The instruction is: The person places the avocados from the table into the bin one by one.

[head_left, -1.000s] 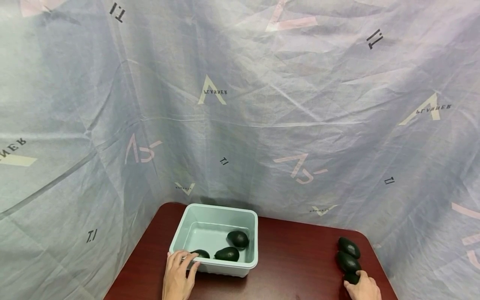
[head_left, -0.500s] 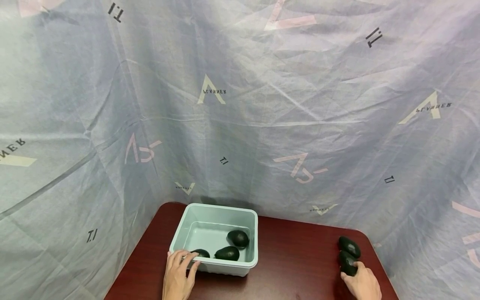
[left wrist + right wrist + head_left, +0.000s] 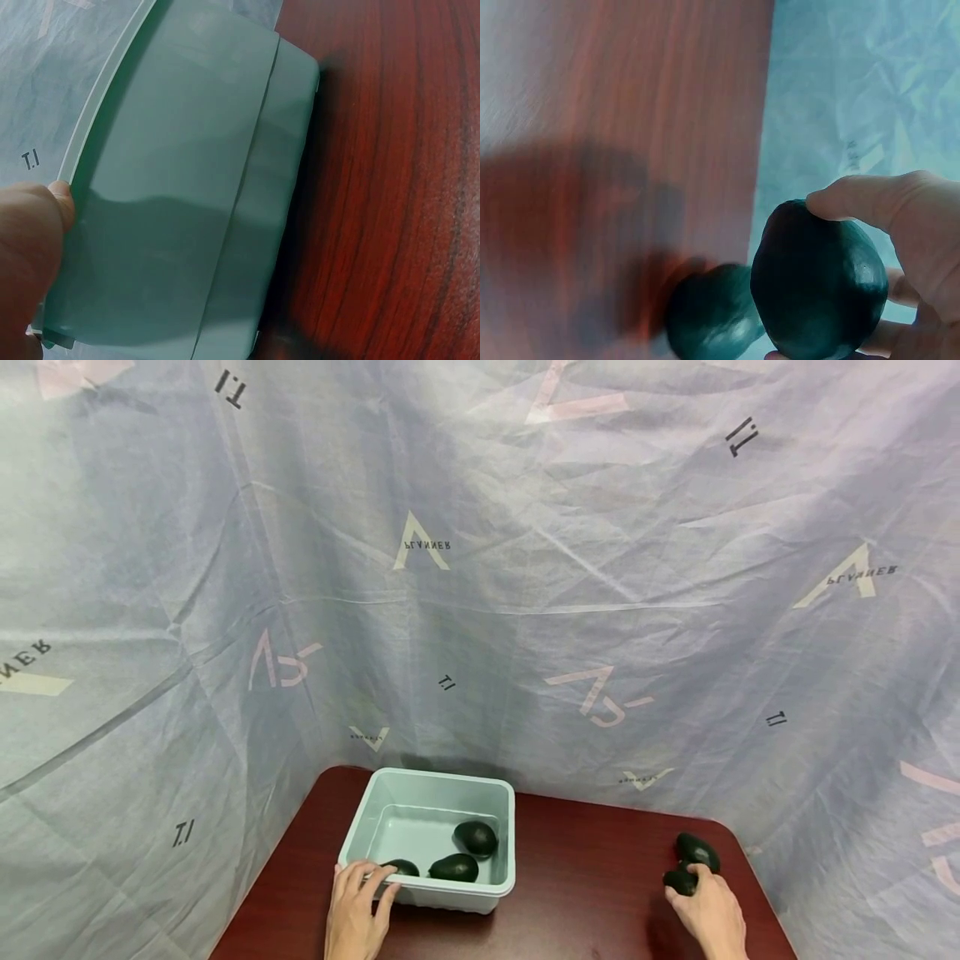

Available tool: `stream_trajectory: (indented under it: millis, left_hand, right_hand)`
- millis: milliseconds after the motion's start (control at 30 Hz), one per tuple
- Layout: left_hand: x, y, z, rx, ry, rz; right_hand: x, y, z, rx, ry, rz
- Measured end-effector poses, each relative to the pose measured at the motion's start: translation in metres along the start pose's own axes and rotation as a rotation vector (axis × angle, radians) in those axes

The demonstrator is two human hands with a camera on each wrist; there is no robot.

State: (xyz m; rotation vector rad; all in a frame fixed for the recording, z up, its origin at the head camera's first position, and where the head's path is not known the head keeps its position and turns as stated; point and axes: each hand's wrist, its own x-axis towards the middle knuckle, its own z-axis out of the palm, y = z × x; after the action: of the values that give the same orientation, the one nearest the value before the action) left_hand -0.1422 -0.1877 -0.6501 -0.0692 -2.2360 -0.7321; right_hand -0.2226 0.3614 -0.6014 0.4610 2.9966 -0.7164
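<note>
A pale green plastic bin stands on the left of the table in the head view. Inside it lie three dark avocados, one partly hidden behind the front rim. My left hand grips the bin's front left rim, its thumb on the outer side in the left wrist view. At the right, my right hand holds a dark green avocado between thumb and fingers. Just beyond it another avocado lies on the table; the held fruit and hand hide part of that spot.
The dark red wooden table stretches between the bin and the loose avocado. Grey printed cloth hangs behind the table and along both sides, close to its edges.
My right hand has moved up and slightly left in the head view with the avocado it holds. My left hand and the bin stay where they were.
</note>
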Motion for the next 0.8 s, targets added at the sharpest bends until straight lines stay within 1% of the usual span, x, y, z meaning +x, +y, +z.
stream_trajectory:
  millis: [167,400,567,733,800]
  left_hand:
    - [0.0,0.0,0.001,0.001,0.0,0.001]
    - [0.0,-0.001,0.001,0.007,-0.004,0.003]
    - [-0.001,-0.002,0.0,0.005,-0.004,0.011]
    - [-0.001,-0.001,0.001,0.003,-0.001,0.008]
    - [-0.001,-0.001,0.002,0.004,-0.001,0.007]
  right_hand:
    - [0.001,-0.017,-0.002,0.001,0.021,-0.067]
    - [0.003,-0.042,-0.002,0.017,0.04,-0.13]
    - [-0.002,-0.066,0.005,0.02,0.055,-0.174]
    - [-0.008,-0.093,0.014,0.024,0.108,-0.26]
    - [-0.01,-0.101,0.015,0.03,0.129,-0.282]
